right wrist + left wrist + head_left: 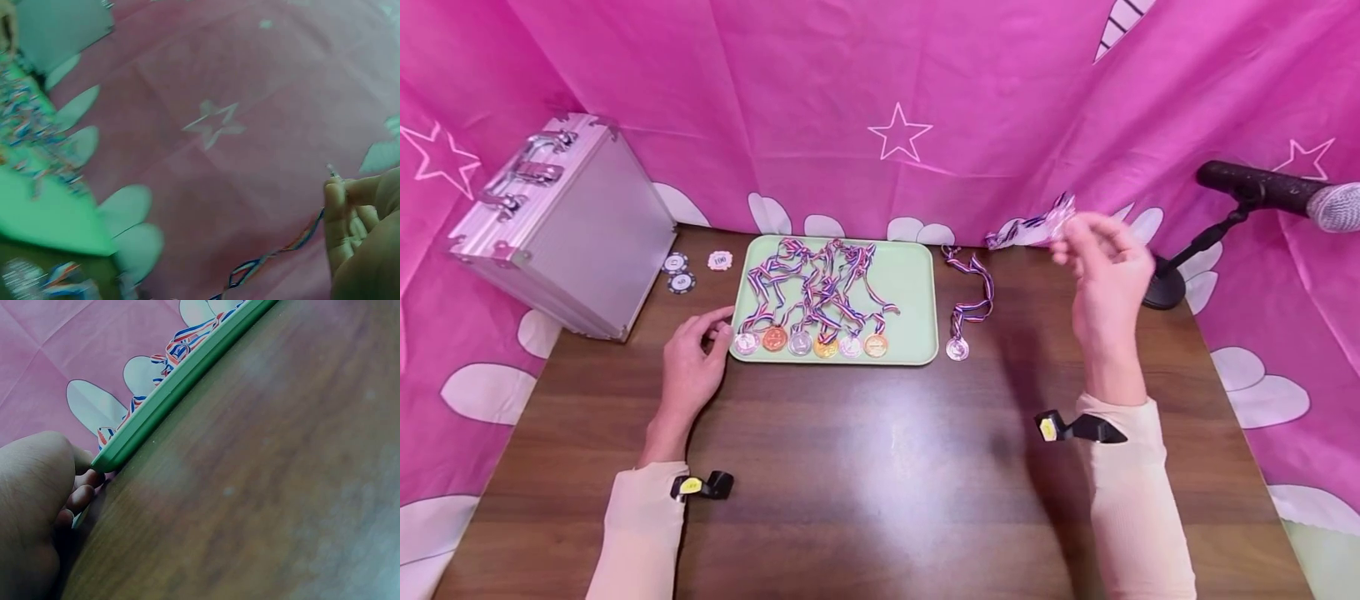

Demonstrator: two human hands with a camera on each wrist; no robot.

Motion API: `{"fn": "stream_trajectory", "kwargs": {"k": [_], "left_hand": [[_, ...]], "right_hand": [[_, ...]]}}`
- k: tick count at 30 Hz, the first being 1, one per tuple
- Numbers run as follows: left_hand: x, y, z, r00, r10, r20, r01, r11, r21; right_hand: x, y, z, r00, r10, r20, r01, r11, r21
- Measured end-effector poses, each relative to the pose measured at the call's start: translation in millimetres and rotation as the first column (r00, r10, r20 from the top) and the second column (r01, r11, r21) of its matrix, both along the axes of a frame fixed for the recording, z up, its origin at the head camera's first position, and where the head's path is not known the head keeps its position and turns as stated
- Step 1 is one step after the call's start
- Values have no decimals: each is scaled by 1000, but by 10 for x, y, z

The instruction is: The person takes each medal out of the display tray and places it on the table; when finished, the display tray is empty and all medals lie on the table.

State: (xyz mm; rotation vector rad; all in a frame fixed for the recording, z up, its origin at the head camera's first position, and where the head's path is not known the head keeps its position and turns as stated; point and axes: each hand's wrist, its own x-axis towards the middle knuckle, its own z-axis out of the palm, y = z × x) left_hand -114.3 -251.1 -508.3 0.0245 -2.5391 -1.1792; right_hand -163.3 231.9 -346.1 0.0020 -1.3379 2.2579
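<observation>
"So, what are the hands doing?"

"Well, the right hand (1105,292) is raised over the far right part of the worktop (850,467), fingertips turned leftward, pinching a striped ribbon (1037,223) that droops away to the left. I can't tell whether a medal hangs on it."

"And the left hand (691,364)?"

"Low, forearm on the near left, thumb and bent fingers gripping the rim of the pale green tray (919,296) beside its near left corner."

"What's in the tray?"

"Six medals (800,342), silver, bronze and gold-coloured, lined up along its near edge, their ribbons tangled back toward the far edge. The right end is bare green. A seventh medal (957,348) lies on the worktop, just off the tray's right edge."

"Any other container?"

"An aluminium case (602,229), closed, at the worktop's far left corner, with three poker chips (681,283) just beside it."
</observation>
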Motion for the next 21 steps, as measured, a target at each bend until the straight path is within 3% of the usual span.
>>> {"fn": "stream_trajectory", "kwargs": {"k": [3,8,13,18,21], "left_hand": [[0,1,11,1000,2,5,-2,1000,-3],[3,-6,8,1000,2,0,-2,1000,-3],[1,-16,-5,1000,4,8,-4,1000,0],[-4,-16,-6,1000,2,10,-2,1000,-8],[-5,-10,-4,1000,-2,8,2,1000,-5]], "right_hand": [[63,21,-334,982,55,179,-68,995,68],[210,35,-880,906,91,414,-168,974,154],[354,57,-1187,859,109,500,-249,943,220],[466,65,-1315,848,89,523,-286,908,308],[507,56,-1381,848,77,524,-318,865,388]]}}
